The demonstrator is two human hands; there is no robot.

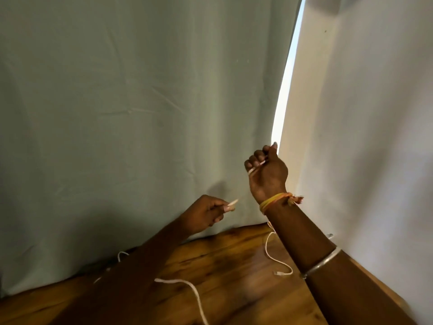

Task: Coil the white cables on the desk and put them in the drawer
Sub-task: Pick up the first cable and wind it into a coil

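Slack white cable (pixel 171 280) runs off the desk's (pixel 234 261) near edge; left hand (pixel 206 214) pinches a cable end (pixel 232 202), raised right hand (pixel 266 170) grips another length (pixel 256 166), likely taking up slack for coiling

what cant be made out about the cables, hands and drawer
Head view:
- Drawer: outside the frame.
- Thin cable: top hidden behind right forearm, so grip of right hand unclear.
- Thick cable: cut by bottom edge, other end under left arm.
- Left hand: blurred; cable end or nail, unclear.

Dim room; a blown-out strip of daylight (pixel 284 95) glares between curtain (pixel 140 102) and wall (pixel 375 113). Soft hand shadow on curtain, edges bowed, slight blur.
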